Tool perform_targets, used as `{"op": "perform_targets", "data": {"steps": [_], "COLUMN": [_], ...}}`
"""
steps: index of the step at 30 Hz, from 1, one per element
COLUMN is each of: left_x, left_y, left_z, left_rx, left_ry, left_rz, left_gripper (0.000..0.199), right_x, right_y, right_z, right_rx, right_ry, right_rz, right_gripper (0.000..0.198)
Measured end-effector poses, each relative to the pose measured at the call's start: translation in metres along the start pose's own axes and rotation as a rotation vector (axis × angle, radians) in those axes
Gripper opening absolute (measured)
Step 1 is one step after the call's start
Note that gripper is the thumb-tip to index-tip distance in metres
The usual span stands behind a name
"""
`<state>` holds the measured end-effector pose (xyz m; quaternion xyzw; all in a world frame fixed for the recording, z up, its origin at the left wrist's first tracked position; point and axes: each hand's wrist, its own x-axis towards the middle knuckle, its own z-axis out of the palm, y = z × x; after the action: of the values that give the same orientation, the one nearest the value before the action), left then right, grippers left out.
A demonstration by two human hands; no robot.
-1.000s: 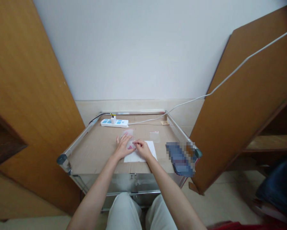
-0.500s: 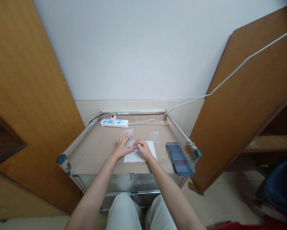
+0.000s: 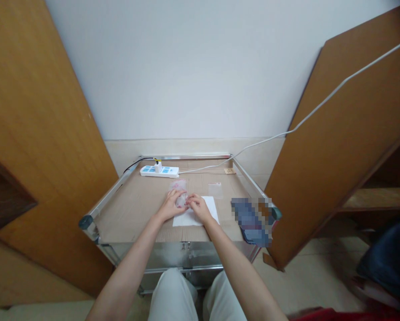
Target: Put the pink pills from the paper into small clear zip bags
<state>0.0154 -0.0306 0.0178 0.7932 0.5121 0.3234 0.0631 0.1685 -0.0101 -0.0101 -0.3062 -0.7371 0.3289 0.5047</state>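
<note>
My left hand (image 3: pixel 171 206) is curved round the side of a small clear plastic zip bag (image 3: pixel 181 200), its thumb and fingertips at the edges. My right hand (image 3: pixel 199 208) has its fingers pinched together at the bag's right edge, where a reddish strip shows. What else may be between these fingertips is too small to make out. Under both hands lies a white sheet of paper (image 3: pixel 186 220). Just beyond my left fingers is another clear bag with pinkish marks or contents (image 3: pixel 178 183). A flat clear zip bag with a red strip (image 3: pixel 215 191) rests to the right.
A white power strip (image 3: pixel 159 171) with a plug in it sits at the back left, its white cable (image 3: pixel 253 146) running right. Dark blurred-out items (image 3: pixel 251 223) lie at the right edge. The metal-framed table (image 3: pixel 126 223) stands between wooden panels, with a person's dark clothing far right.
The fingers of my left hand have drawn in slightly, and the bag's red edge between my hands has shifted lower. My right hand stays almost in place.
</note>
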Motion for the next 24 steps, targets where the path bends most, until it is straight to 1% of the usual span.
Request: {"op": "perform_targets", "data": {"steps": [4, 8, 12, 13, 15, 17, 19, 24], "left_x": [0.0, 0.002, 0.003, 0.003, 0.003, 0.003, 0.003, 0.006], "left_y": [-0.001, -0.001, -0.003, -0.005, -0.009, -0.011, -0.012, -0.007], "left_z": [0.001, 0.001, 0.002, 0.004, 0.006, 0.007, 0.007, 0.002], "left_rx": [-0.049, -0.083, -0.115, -0.125, -0.146, -0.156, -0.152, -0.124], "left_ry": [-0.007, -0.046, -0.015, -0.004, 0.005, -0.006, -0.023, -0.089], "left_rz": [-0.057, -0.063, -0.04, -0.045, -0.072, -0.11, -0.138, -0.142], "left_gripper": [0.06, 0.054, 0.05, 0.051, 0.055, 0.059, 0.061, 0.059], "right_x": [-0.001, -0.001, -0.001, 0.0, 0.001, 0.002, 0.003, 0.002], "right_y": [0.003, 0.008, 0.009, 0.008, 0.005, 0.005, 0.007, 0.018], "right_z": [-0.001, 0.0, -0.001, -0.001, -0.003, -0.004, -0.003, 0.002], "right_rx": [0.022, 0.038, 0.086, 0.099, 0.11, 0.11, 0.121, 0.177], "right_ry": [-0.002, -0.014, -0.017, 0.0, 0.077, 0.17, 0.23, 0.255], "right_rz": [0.023, 0.041, 0.081, 0.083, 0.075, 0.068, 0.086, 0.146], "right_gripper": [0.026, 0.028, 0.029, 0.029, 0.029, 0.029, 0.029, 0.029]}}
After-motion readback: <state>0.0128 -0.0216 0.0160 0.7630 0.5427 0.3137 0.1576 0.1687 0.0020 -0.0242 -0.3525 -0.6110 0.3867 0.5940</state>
